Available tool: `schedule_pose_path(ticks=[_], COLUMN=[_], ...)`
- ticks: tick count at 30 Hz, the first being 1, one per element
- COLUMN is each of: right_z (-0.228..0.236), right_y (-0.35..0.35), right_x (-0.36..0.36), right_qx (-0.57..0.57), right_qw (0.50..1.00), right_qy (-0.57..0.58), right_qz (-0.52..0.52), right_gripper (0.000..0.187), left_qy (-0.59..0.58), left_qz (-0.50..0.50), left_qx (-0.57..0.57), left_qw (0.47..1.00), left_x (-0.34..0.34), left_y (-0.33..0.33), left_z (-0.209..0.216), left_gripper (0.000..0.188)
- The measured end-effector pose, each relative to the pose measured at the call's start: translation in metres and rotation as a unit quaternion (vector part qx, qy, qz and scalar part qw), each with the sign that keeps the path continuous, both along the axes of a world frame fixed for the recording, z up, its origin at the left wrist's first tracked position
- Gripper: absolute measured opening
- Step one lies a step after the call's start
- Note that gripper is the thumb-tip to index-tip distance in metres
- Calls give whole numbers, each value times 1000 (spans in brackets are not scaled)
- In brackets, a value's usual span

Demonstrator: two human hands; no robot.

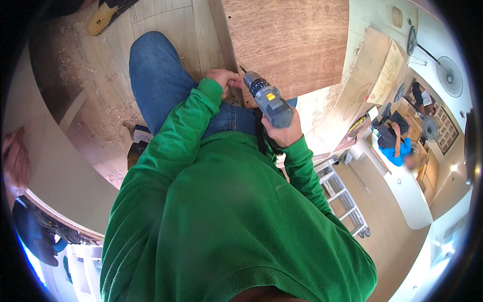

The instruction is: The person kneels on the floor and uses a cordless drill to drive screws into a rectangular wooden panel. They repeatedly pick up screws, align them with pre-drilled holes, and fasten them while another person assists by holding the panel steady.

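Observation:
My right hand (285,132) is wrapped round the grip of a grey and black cordless drill (270,103) with a yellow label. The bit points up and to the left, over the near left corner of a brown wooden panel box (289,40). Close to the tip of the bit, my left hand (223,80) is at the box's side edge with its fingers drawn together in a pinch. Whatever may be between those fingertips is too small to make out. Small dark holes or screw heads show along the panel's edge.
Wood shavings (121,113) litter the tiled floor. An aluminium ladder (344,201) lies to the right, and more plywood boxes (370,75) stand beyond it. A co-worker in a blue shirt (390,143) sits far right. At the left rim, another person's hand (16,161) rests by a curved board (60,151).

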State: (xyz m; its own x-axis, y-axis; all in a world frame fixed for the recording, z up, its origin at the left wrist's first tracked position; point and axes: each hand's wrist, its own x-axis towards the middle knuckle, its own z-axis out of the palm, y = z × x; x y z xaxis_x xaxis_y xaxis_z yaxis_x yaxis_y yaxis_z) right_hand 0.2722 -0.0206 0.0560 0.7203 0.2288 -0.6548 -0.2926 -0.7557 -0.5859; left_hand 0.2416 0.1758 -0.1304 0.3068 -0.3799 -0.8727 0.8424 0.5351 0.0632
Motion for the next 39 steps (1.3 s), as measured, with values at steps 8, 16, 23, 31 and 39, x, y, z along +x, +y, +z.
schedule_pose_path(ticks=[8, 16, 23, 31, 39], right_z=[3, 6, 8, 18, 8], right_y=[0, 3, 17, 25, 8], right_x=[6, 11, 21, 26, 26], right_qx=[-12, -13, -28, -47, -71], right_qw=[1000, 999, 996, 996, 995], right_qy=[10, 3, 8, -2, 30], right_qz=[23, 42, 83, 80, 58], right_gripper=[42, 50, 58, 54, 51], left_qy=[-181, -198, -219, -195, 45], left_qz=[-50, -67, -84, 26, 59], left_qx=[220, 236, 264, 150, -90], left_qw=[957, 949, 936, 969, 993], left_x=[-16, -15, -16, -16, 11], left_y=[-29, -26, -28, -13, 16], left_z=[-22, -19, -27, -26, -9], left_gripper=[24, 23, 18, 16, 27])
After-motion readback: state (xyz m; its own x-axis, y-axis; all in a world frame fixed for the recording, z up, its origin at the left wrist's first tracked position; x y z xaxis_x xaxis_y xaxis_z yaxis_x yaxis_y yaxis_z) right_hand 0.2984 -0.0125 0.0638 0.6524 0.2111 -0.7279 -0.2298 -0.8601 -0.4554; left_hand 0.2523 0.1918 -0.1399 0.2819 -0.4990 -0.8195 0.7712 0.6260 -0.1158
